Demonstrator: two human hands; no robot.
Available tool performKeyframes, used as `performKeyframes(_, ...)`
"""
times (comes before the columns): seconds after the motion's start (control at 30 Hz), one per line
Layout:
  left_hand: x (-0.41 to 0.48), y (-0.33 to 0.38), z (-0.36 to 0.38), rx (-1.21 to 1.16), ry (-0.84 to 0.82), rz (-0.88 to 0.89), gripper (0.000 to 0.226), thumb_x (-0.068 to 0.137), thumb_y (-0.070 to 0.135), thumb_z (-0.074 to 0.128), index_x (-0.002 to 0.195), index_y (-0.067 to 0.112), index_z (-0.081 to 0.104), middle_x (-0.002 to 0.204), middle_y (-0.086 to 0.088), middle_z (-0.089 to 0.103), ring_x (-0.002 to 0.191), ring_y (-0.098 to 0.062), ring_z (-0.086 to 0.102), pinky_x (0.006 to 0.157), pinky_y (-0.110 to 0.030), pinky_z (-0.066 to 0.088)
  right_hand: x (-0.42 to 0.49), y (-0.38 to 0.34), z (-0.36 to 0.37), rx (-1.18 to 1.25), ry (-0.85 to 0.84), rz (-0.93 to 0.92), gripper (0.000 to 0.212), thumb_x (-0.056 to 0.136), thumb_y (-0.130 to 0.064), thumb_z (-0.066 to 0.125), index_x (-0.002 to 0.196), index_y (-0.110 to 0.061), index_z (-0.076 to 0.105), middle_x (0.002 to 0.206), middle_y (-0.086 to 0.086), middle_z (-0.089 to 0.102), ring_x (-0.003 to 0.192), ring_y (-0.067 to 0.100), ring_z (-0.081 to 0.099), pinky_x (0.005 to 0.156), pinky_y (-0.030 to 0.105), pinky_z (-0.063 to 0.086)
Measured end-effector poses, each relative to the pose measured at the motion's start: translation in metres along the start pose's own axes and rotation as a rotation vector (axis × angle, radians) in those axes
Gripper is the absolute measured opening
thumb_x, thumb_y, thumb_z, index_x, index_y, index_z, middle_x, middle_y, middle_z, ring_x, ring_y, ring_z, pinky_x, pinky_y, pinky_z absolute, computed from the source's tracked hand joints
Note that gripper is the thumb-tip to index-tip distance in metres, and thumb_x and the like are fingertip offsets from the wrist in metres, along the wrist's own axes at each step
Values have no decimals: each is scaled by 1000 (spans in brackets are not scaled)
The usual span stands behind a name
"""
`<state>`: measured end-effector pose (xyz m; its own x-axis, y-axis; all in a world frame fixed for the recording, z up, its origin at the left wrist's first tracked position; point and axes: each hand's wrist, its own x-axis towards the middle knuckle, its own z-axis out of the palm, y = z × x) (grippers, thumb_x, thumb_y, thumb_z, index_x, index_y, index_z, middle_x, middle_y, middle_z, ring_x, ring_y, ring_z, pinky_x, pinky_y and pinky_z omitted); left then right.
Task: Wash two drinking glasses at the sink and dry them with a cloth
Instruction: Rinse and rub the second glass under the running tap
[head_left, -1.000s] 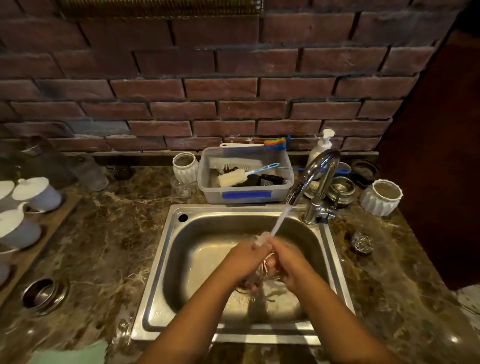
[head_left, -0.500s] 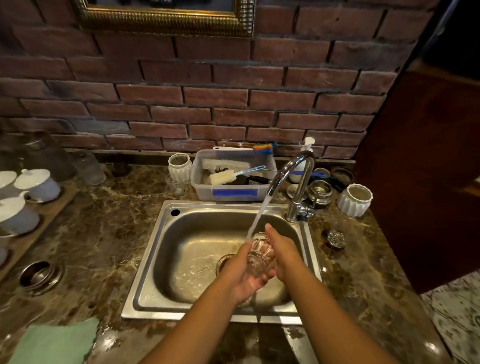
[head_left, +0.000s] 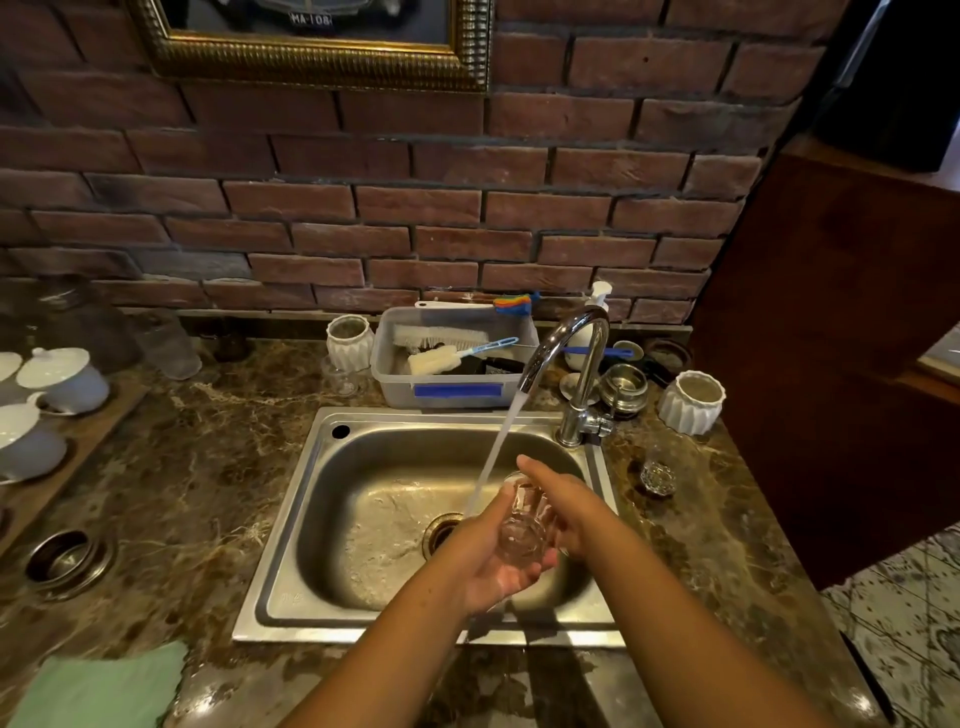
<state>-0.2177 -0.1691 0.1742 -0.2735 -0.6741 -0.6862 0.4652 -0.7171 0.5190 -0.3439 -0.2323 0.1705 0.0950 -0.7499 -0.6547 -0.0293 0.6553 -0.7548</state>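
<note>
Marble table (head_left: 208, 467), steel sink (head_left: 291, 519): rinsing one glass (head_left: 522, 525), cupped in curled left hand (head_left: 483, 566), straight-fingered right hand (head_left: 571, 504) against it; second glass (head_left: 657, 475) right, cloth (head_left: 104, 686) unused near left.

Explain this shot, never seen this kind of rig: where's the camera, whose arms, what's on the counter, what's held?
No robot here: a person works bare-handed. The one picture comes from a wide-angle camera on their head, looking forward and down, so both forearms enter from the bottom. The left hand cradles a clear drinking glass over the steel sink; the right hand lies against its far side, fingers fairly straight. The tap runs, its stream falling just left of the glass. On the marble counter: a second glass right of the sink, a green cloth near left, a plastic tub of brushes behind the sink, white lidded cups far left.
</note>
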Motion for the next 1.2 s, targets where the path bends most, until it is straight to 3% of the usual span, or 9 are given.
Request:
performKeyframes(0.17, 0, 7, -6, 70, 35, 262, 43, 97, 41, 59, 126, 8, 56, 109, -24, 73, 84, -30, 70, 67, -35, 55, 4, 1, 9, 238, -91, -127, 74, 74, -57, 75, 124, -5, 62, 109, 20, 74, 103, 37, 70, 99, 55, 51)
performKeyframes(0.4, 21, 13, -18, 246, 75, 494, 36, 98, 29, 62, 133, 27, 53, 122, -12, 71, 106, -27, 73, 92, -54, 58, 10, 13, 11, 454, -303, -73, 43, 88, -32, 68, 122, -7, 67, 120, 23, 68, 110, 39, 66, 96, 57, 51)
performKeyframes(0.53, 31, 22, -27, 294, 73, 496, 28, 102, 28, 57, 128, 32, 66, 129, -3, 67, 117, -23, 66, 93, -47, 59, 22, 5, 4, 207, -204, -211, 42, 81, -11, 75, 120, -11, 59, 116, 15, 68, 103, 29, 67, 89, 50, 54)
performKeyframes(0.63, 42, 30, -29, 230, 107, 434, 30, 105, 29, 47, 128, 24, 66, 134, -2, 64, 124, -16, 58, 107, -53, 47, 26, -1, 10, -70, -29, -298, 61, 75, -13, 84, 125, -20, 49, 118, 0, 63, 102, 19, 64, 74, 36, 61)
performKeyframes(0.7, 49, 34, -25, 221, 141, 439, 37, 104, 38, 45, 133, 21, 61, 138, -1, 61, 127, -16, 54, 109, -52, 42, 31, 1, 15, -117, 27, -394, 66, 72, -15, 86, 125, -28, 47, 121, -9, 56, 106, 11, 57, 80, 37, 61)
performKeyframes(0.83, 66, 46, -17, 175, 210, 472, 36, 104, 40, 46, 134, 23, 59, 129, -3, 62, 114, -18, 61, 96, -43, 52, 43, 10, 20, -186, -48, -455, 77, 67, -23, 87, 129, -38, 45, 127, -12, 56, 116, 8, 55, 96, 36, 54)
performKeyframes(0.97, 80, 50, -21, 193, 282, 447, 34, 103, 34, 50, 137, 29, 57, 140, -2, 54, 125, -23, 55, 106, -53, 48, 46, 15, 10, -227, -82, -486, 70, 67, -24, 88, 122, -43, 49, 126, -14, 59, 118, 5, 56, 86, 20, 53)
performKeyframes(1.1, 84, 42, -24, 198, 296, 460, 35, 104, 35, 49, 138, 29, 55, 144, -3, 54, 129, -24, 54, 105, -55, 49, 55, 14, 6, -165, -61, -473, 79, 56, -34, 88, 125, -42, 51, 128, -11, 60, 119, 11, 57, 96, 44, 55)
performKeyframes(1.2, 85, 41, -25, 216, 319, 460, 38, 104, 36, 49, 142, 30, 52, 143, -2, 54, 125, -24, 56, 100, -52, 53, 56, 15, 7, -221, -126, -455, 81, 59, -30, 89, 129, -41, 48, 129, -11, 60, 121, 10, 56, 101, 42, 52)
